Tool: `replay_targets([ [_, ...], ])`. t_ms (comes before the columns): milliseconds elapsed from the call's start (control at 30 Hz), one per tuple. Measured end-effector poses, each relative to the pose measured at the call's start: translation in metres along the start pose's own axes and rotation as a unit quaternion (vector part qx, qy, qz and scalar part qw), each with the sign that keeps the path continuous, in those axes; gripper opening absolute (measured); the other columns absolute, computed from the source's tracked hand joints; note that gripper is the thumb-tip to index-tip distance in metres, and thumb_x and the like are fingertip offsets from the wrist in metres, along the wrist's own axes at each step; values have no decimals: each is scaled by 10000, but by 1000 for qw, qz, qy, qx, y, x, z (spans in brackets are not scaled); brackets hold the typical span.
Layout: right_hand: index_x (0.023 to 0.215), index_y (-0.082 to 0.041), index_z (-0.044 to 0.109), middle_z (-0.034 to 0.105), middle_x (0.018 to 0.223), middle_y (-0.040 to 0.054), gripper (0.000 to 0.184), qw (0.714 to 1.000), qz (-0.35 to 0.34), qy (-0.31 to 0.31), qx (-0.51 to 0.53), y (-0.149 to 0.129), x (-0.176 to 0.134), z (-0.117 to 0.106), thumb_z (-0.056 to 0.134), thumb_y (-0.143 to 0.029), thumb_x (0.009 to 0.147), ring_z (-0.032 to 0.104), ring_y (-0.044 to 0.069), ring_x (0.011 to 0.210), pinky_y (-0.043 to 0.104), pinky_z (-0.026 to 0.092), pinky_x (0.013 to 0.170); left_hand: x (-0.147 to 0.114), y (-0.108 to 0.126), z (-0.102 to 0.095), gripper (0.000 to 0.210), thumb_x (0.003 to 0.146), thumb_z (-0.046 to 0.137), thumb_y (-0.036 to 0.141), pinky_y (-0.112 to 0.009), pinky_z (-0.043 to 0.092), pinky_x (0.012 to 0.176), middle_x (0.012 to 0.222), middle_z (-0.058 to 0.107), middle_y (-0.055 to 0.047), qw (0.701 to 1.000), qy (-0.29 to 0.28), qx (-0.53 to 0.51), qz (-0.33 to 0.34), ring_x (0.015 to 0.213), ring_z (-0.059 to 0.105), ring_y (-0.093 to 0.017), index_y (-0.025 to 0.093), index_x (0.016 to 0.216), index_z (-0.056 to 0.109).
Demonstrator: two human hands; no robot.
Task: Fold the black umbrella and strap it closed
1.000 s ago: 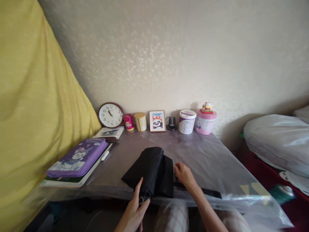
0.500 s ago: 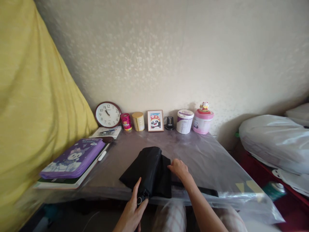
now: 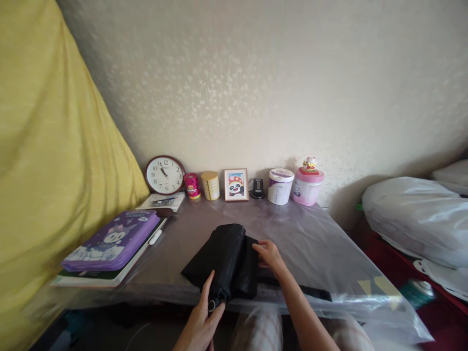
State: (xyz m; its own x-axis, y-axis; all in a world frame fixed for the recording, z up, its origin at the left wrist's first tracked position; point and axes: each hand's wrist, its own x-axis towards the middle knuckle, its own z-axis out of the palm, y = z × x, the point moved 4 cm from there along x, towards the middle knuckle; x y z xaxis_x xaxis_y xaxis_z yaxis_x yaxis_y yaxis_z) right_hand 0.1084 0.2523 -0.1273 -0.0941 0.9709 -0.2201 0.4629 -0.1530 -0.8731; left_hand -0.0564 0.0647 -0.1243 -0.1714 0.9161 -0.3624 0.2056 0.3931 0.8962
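A black folding umbrella [image 3: 224, 253] lies collapsed at the table's front edge, its loose fabric spread to both sides. My left hand [image 3: 203, 314] is wrapped round its handle, which has a round silver-rimmed button. On the right side, my right hand [image 3: 269, 254] pinches the edge of a fabric panel between thumb and fingers. A flat black strip [image 3: 316, 292] lies by the front edge, partly hidden under my right forearm; I cannot make out what it is.
Plastic sheeting covers the table [image 3: 300, 243]. A purple case [image 3: 113, 239] rests on books at left. Along the wall stand a clock [image 3: 165, 175], tins, a framed panda picture [image 3: 236, 185] and tubs. White bags [image 3: 413, 214] lie at right.
My right hand has shifted slightly left, drawing the pinched panel's edge in towards the umbrella's middle. My left hand keeps its hold on the handle.
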Motion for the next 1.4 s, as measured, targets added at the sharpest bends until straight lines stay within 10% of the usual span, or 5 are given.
replay_targets([
  [467,943,-166,570,540,584,-56,331,927,-23,-99,361,-28,-20,16,677,-250,641,516,69,507,159,445,437,3,-3,-10,692,859,391,445,-145,339,331,506,398,126,1000,1,-4,18,311,445,-63,337,1391,-38],
  [767,1090,-136,445,518,572,-79,510,927,-37,-74,366,-63,-20,39,683,-202,642,539,83,462,209,489,469,5,-9,-10,708,831,443,426,-190,443,565,947,638,-27,998,-1,-5,69,604,591,-90,275,1406,58],
  [900,1161,-135,406,558,585,-64,525,942,-60,-72,323,-61,-12,59,624,-213,690,580,108,498,227,484,512,2,-3,-13,668,815,461,419,-202,438,826,1311,476,-67,993,28,-19,109,1073,547,-164,249,1395,176],
  [1100,1086,-201,530,679,799,7,314,950,-300,-44,76,-64,-31,66,519,-196,772,604,151,785,300,459,769,4,-12,-10,770,822,446,464,-169,384,367,659,596,46,1000,-12,12,-4,336,474,-64,263,1405,-15],
  [1400,926,-247,642,667,1031,2,140,864,-482,-27,-147,-64,-83,82,531,-252,841,468,187,1126,404,239,1022,-4,-6,-7,798,840,423,441,-184,363,299,639,591,55,999,31,33,-14,314,500,-106,286,1369,-155],
])
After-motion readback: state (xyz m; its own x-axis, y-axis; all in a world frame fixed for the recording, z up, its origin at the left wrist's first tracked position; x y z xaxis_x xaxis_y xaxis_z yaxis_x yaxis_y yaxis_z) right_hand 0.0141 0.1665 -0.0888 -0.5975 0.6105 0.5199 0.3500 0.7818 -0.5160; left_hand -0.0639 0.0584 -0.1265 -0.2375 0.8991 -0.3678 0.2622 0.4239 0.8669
